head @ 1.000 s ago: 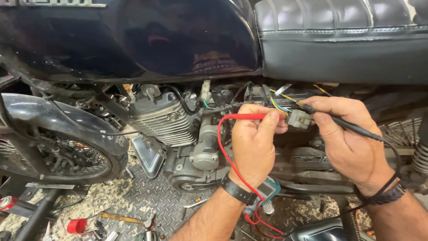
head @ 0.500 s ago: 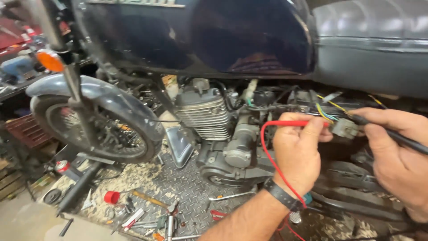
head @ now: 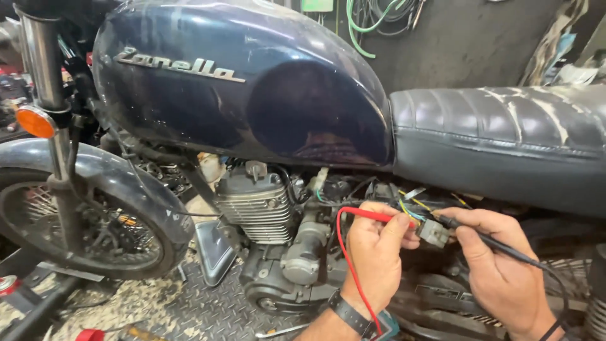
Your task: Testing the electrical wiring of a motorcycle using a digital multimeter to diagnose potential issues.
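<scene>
Between our hands sits the grey connector (head: pixel 433 232), left hand (head: pixel 377 252) pinching the red probe (head: pixel 372 215), right hand (head: pixel 499 268) gripping the black probe (head: pixel 486 240); probe tips hidden.

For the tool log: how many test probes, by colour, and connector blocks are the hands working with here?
Red probe, in the left hand: 1
Black probe, in the right hand: 1
Grey connector block, between the probe tips: 1
Total: 3
</scene>
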